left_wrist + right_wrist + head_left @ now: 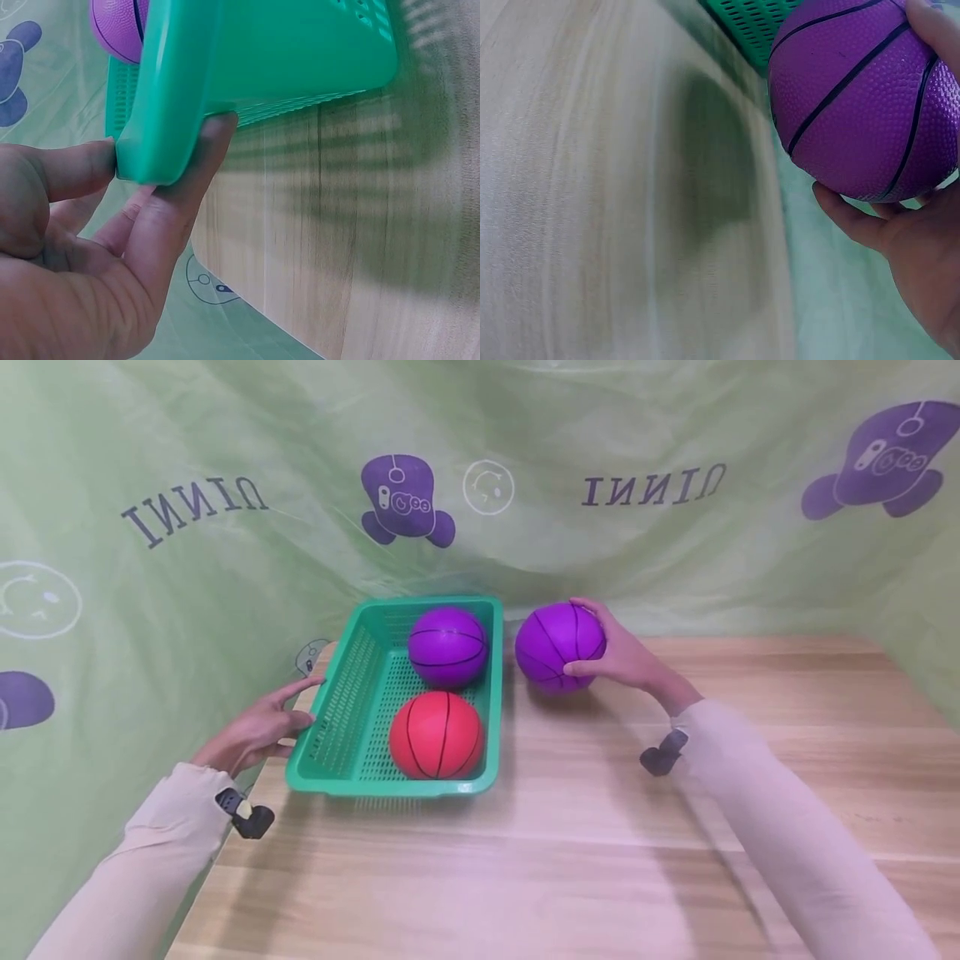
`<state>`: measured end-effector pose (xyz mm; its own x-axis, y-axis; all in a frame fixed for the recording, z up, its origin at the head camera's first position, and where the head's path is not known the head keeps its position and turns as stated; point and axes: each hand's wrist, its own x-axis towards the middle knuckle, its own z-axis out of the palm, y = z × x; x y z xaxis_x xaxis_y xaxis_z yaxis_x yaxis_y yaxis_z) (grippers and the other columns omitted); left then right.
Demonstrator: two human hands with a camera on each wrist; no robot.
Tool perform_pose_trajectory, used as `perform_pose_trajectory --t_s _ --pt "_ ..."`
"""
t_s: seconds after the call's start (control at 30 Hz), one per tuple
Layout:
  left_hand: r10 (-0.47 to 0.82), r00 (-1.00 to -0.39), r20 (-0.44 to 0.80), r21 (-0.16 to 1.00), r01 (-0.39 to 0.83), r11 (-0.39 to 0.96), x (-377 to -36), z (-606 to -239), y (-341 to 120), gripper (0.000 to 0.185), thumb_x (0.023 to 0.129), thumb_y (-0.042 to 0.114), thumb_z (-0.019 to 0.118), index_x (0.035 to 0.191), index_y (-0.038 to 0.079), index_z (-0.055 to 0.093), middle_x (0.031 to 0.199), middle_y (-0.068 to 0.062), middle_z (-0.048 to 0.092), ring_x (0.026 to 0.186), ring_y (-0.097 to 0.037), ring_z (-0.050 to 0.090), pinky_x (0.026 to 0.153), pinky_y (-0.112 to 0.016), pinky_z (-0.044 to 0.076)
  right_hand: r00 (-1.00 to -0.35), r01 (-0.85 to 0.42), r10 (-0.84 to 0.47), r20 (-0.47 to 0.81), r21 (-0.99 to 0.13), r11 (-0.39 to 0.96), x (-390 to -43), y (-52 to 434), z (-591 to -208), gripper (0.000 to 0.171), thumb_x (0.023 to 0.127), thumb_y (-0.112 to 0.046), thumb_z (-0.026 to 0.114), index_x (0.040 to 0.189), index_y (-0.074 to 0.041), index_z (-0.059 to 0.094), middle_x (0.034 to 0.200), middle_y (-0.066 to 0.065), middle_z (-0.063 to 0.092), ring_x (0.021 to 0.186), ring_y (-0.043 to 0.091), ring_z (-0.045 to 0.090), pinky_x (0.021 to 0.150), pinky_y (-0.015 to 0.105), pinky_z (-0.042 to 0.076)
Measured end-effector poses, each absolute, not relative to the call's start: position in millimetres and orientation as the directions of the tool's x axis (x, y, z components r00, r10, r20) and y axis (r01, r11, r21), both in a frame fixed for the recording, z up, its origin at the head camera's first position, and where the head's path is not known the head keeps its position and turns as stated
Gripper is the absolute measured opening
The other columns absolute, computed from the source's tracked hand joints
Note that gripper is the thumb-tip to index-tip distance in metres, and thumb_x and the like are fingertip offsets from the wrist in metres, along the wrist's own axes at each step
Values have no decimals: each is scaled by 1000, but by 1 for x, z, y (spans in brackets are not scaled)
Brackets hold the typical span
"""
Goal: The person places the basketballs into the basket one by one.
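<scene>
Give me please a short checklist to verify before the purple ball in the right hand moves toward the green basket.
1. Right hand has a firm grip on the held purple ball: ok.
2. Ball lifted off the wooden table: cannot tell.
3. Left hand steadies the green basket at its near left corner: ok.
4. Free room in the basket: ok, the left half is bare; the other purple ball and the red ball fill the right side.
5. Path over the basket's right rim is free: ok.

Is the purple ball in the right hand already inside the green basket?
No. In the head view the right hand holds the purple ball outside the green basket, beside its right wall and above the wooden table.
</scene>
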<state>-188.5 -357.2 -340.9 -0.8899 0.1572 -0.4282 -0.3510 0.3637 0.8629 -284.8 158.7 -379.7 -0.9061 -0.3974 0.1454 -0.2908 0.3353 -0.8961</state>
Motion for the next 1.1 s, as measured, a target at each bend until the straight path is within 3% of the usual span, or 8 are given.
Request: perform_pose_trajectory --t_s 0.4,1.1 --pt "151 -887 -436 857 -358 372 -187 -339 -359 74 102 -2 44 163 25 11 126 -27 48 96 -30 67 80 -51 58 -896 -354 -393 207 -868 349 -278 151 -346 99 76 -8 86 154 -23 26 150 20 31 124 45 50 94 58 50" --pt "136 -892 -432 856 -358 372 -187 -337 -356 74 102 -1 46 163 25 13 116 -22 59 92 -27 68 78 -46 59 -821 -491 -465 332 -826 276 -284 92 -309 95 74 -10 86 151 -19 31 148 14 37 121 38 51 95 54 49"
